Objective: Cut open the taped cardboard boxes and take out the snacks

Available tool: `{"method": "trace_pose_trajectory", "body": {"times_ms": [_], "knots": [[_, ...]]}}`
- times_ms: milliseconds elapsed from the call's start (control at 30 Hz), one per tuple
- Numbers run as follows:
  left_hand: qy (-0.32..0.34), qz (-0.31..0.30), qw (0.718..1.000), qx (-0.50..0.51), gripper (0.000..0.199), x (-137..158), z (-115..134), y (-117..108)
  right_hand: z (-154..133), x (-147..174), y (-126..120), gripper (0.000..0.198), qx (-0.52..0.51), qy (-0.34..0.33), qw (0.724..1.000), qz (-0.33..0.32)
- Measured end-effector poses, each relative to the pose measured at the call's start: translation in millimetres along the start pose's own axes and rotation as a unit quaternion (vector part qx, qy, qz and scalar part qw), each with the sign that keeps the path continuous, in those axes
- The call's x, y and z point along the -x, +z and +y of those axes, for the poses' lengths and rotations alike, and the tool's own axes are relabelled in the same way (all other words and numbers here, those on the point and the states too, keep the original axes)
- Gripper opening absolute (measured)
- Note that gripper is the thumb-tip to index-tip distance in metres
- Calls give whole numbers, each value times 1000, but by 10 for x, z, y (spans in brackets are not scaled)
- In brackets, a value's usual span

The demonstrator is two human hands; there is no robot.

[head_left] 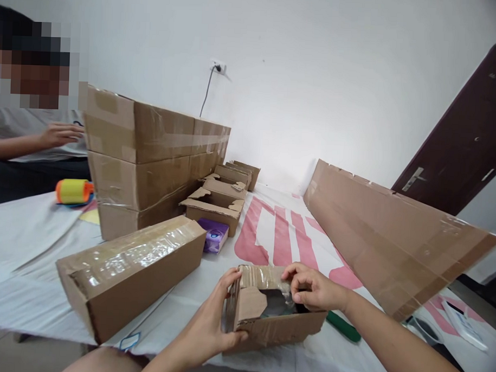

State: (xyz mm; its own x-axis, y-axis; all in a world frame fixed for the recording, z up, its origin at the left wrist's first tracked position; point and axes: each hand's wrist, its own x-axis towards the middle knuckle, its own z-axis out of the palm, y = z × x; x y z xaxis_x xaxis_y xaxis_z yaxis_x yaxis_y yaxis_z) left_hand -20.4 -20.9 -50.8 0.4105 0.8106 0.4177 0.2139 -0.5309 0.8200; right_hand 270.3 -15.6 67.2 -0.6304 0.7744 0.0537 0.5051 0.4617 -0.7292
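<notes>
A small cardboard box [279,327] with its top open sits at the table's front edge, in front of me. Clear tape shines on its far flap, and a short flap [252,304] folds inward on its left. My left hand [215,315] grips the box's left end, fingers behind and thumb on the front side. At the right end, my right hand [311,288] has its fingers curled over the opening beside the taped flap; anything between the fingertips is hidden. Something grey [277,302] shows inside the box. A green handle-like object [344,326] lies behind its right end.
A long taped box [135,274] lies at left, before stacked boxes [159,166]. Open boxes [214,206] and a purple packet [214,235] stand behind. A cardboard panel [384,234] leans at right. Across the table, a person's hand [62,134] is near the stack.
</notes>
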Motion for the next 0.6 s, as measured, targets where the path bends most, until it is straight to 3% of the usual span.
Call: {"method": "trace_pose_trajectory", "body": {"times_ms": [100, 200, 367, 500, 600], "knots": [[-3, -1, 1000, 1, 92, -2, 4, 1, -1, 48, -34, 31, 18, 4, 1000, 10], [-6, -6, 1000, 3, 93, 5, -1, 1, 7, 99, -88, 37, -46, 26, 998, 40], [4, -5, 1000, 15, 92, 8, -10, 5, 102, 239, -227, 41, -154, 47, 975, 153], [14, 1, 1000, 19, 92, 0, -6, 7, 231, 546, -327, 36, -166, 57, 957, 230], [17, -2, 1000, 18, 90, -6, 10, 5, 372, 963, -328, 34, -139, 121, 954, 237]]}}
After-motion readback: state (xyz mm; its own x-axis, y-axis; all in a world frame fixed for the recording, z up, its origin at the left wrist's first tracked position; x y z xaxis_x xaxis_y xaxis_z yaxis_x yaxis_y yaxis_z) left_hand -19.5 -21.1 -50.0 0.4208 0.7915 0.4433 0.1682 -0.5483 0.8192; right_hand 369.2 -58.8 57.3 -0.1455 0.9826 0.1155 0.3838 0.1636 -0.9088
